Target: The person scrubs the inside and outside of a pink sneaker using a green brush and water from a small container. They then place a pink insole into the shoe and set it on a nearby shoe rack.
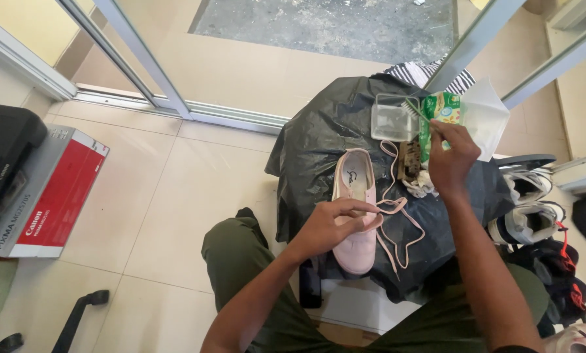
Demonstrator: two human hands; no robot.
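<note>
Nearest the camera, both forearms enter from the bottom edge and the person's body is cut off below the knees of the green trousers (241, 261). The left hand (335, 222) rests on the pink shoe (356, 209), its grip narrow, fingertips pinched on the shoe's side by the lace end; whether it pinches lace or shoe edge cannot be told. The shoe lies sole down, toe toward the person, on a black plastic sheet (319, 144) that hides whatever supports it. The shoe is pale pink with its laces removed; the pink lace (397, 229) trails loose in loops just right of it. Beyond, a brown object and white cloth (416, 173) are hard to make out. The right hand (451, 157) has its grip closed around a green packet (440, 114), partly covering it. Farther on, a clear plastic tub (392, 117) looks empty, with a brush (414, 108) lying across its rim. At the right edge, several shoes (528, 209) are partly cut off.
</note>
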